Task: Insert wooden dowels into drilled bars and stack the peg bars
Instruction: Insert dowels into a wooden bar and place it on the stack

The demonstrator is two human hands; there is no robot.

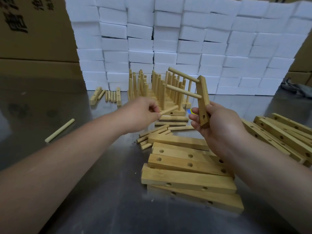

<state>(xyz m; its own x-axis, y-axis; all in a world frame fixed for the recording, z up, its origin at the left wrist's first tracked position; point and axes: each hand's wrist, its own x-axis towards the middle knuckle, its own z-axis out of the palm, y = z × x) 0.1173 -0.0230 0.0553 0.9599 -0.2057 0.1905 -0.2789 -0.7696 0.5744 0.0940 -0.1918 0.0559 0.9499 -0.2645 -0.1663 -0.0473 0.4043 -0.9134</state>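
Note:
My right hand [214, 125] holds a drilled wooden bar [203, 98] upright above the table. Two dowels stick out of it to the left, and its lowest hole is empty. My left hand [143, 114] pinches a single dowel [168, 110] by one end, its tip pointing right toward that bar, a short gap away. Behind the hands stands a group of finished peg bars [162, 92] with dowels upright. Loose dowels [153, 135] lie under the hands. Empty drilled bars [187, 166] lie piled in front.
More drilled bars [283, 137] are heaped at the right. One stray dowel [60, 130] lies on the metal table [101, 191] at the left. Small pieces [106, 96] lie at the back. A wall of white foam blocks [185, 44] and cardboard boxes [33, 31] stand behind.

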